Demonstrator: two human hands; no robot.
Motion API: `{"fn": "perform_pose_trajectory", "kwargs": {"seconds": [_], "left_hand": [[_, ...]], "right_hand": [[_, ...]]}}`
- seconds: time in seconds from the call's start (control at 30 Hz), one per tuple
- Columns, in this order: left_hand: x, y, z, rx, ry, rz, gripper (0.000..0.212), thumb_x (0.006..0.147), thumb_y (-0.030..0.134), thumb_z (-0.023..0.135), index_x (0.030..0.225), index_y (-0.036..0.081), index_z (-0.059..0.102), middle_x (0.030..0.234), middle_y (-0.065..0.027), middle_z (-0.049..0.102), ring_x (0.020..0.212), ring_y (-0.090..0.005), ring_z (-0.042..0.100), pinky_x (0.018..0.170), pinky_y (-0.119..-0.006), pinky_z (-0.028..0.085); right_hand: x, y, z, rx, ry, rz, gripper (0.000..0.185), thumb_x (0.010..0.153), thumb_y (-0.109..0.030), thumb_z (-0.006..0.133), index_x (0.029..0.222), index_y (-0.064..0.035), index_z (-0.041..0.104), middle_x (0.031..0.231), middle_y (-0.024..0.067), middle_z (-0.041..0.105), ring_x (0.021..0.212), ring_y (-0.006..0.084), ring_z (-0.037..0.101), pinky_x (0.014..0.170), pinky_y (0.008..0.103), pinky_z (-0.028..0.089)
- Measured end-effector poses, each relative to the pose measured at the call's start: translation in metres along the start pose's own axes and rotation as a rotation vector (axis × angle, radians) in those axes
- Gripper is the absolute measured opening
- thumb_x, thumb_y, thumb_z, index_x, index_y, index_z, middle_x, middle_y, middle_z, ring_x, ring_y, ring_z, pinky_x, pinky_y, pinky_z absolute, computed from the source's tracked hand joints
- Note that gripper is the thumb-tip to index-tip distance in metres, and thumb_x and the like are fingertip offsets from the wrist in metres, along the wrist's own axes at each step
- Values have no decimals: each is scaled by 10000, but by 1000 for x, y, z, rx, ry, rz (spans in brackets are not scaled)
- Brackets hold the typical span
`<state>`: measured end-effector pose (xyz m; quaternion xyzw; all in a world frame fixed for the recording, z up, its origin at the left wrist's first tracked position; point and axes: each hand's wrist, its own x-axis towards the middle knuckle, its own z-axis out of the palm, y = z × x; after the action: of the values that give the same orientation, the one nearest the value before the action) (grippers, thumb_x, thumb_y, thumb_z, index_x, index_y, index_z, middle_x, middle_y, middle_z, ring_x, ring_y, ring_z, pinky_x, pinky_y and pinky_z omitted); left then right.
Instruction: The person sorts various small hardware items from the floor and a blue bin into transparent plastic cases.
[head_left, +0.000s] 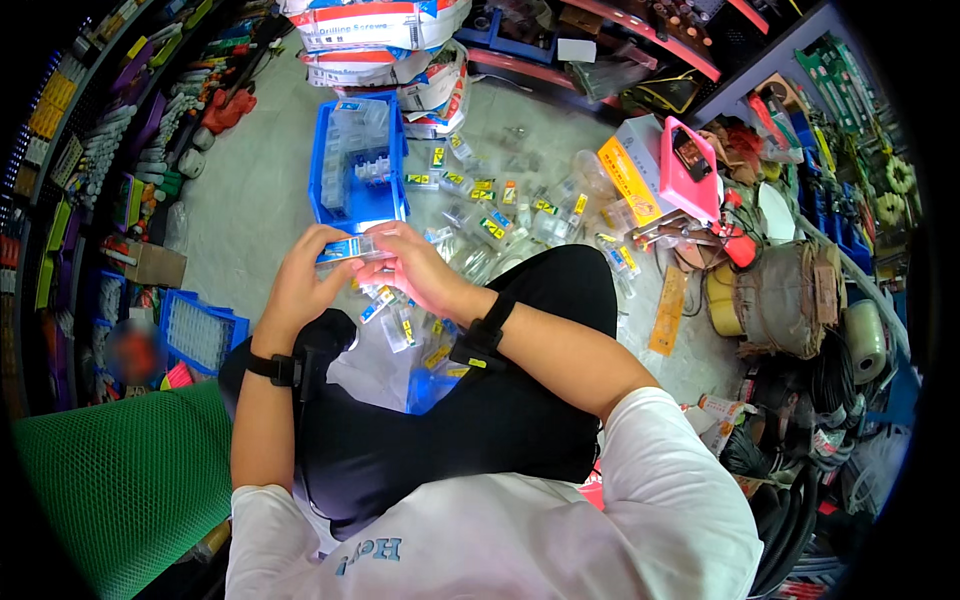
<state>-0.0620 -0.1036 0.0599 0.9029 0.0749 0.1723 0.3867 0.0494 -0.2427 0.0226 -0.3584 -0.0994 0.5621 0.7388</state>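
Observation:
Between both hands is a small clear plastic box (351, 249) with a blue label, just past my knees. My left hand (304, 281) grips its left end, and my right hand (412, 266) has its fingers on the right end. Right beyond the hands stands a blue plastic bin (319, 161) holding several clear boxes. Many small clear boxes with yellow labels (491, 227) lie scattered on the floor to the right of the bin. More of them lie under my right hand, between my legs, beside a partly hidden blue object (429, 390).
Bags of drilling screws (360, 34) are stacked behind the bin. At right are a pink tray (694, 191) with a phone, an orange-and-grey carton (630, 172) and a wrapped roll (780, 300). Shelves line the left; a green mesh roll (135, 480) lies near my left side.

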Motion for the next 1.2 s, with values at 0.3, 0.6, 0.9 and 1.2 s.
{"fn": "perform_pose_trajectory", "kwargs": {"seconds": [0.3, 0.6, 0.9, 1.2], "left_hand": [[3, 6, -1, -6, -14, -6, 268, 744, 117, 678, 946, -12, 559, 922, -126, 555, 861, -252, 551, 776, -314, 430], [-2, 4, -4, -40, 16, -53, 267, 739, 113, 686, 948, -4, 567, 918, -107, 556, 876, -231, 555, 784, -306, 430], [0, 0, -6, -26, 52, 22, 325, 709, 109, 726, 985, 8, 588, 994, -115, 558, 947, -246, 554, 847, -318, 435], [-4, -4, -10, -23, 63, 77, 320, 713, 85, 718, 991, 12, 579, 1012, -116, 547, 981, -245, 539, 846, -317, 435]], "right_hand": [[-3, -6, 0, -20, -3, -55, 248, 905, -178, 485, 1070, 4, 453, 995, 160, 550, 871, 249, 592, 839, 391, 486], [1, 0, 0, 49, -57, -79, 262, 873, -131, 400, 1095, 2, 443, 972, 186, 587, 837, 243, 595, 831, 388, 480], [-8, -13, 0, -25, -137, -74, 385, 879, -139, 413, 1228, 23, 397, 1032, 183, 564, 906, 261, 594, 885, 423, 452], [-8, -11, 4, 21, -160, -68, 285, 898, -108, 412, 1164, -10, 430, 1055, 181, 570, 917, 241, 592, 871, 396, 462]]}}
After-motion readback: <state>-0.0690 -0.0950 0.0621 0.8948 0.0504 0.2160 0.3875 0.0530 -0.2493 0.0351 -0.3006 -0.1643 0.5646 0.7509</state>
